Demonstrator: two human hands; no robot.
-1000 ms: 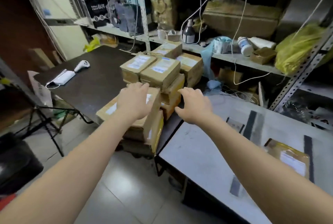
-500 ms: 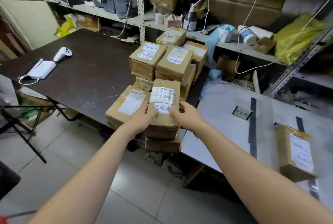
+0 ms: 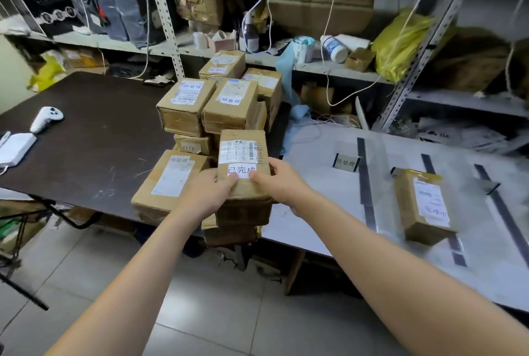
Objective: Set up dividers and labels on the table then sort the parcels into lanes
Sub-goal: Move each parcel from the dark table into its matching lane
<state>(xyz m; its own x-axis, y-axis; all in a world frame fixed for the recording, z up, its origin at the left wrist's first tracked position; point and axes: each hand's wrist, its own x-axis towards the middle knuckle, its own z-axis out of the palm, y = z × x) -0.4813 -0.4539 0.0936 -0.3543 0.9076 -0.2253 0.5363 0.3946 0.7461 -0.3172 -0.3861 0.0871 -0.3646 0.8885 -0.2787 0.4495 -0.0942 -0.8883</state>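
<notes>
A cardboard parcel [image 3: 243, 152] with a shipping label and a white sticker tops the near stack on the dark table [image 3: 94, 141]. My left hand [image 3: 210, 194] grips its near left corner and my right hand [image 3: 279, 181] its near right side. Several more parcels [image 3: 209, 104] are piled behind and beside it. On the white table [image 3: 315, 204] to the right run dark tape dividers [image 3: 365, 181], with a small lane label [image 3: 347, 161] beside the first one. One parcel [image 3: 423, 207] lies in a lane between two dividers.
A white handheld scanner [image 3: 45, 118] and a white device [image 3: 15, 148] lie at the dark table's left. Metal shelving [image 3: 326, 68] crowded with boxes, bottles and a yellow bag [image 3: 400, 43] runs behind both tables. Cords hang from above. A folding stand [image 3: 17, 241] occupies the left floor.
Both hands went from hovering over the stack to gripping the top parcel on its near edge. The view shifted closer and toward the right.
</notes>
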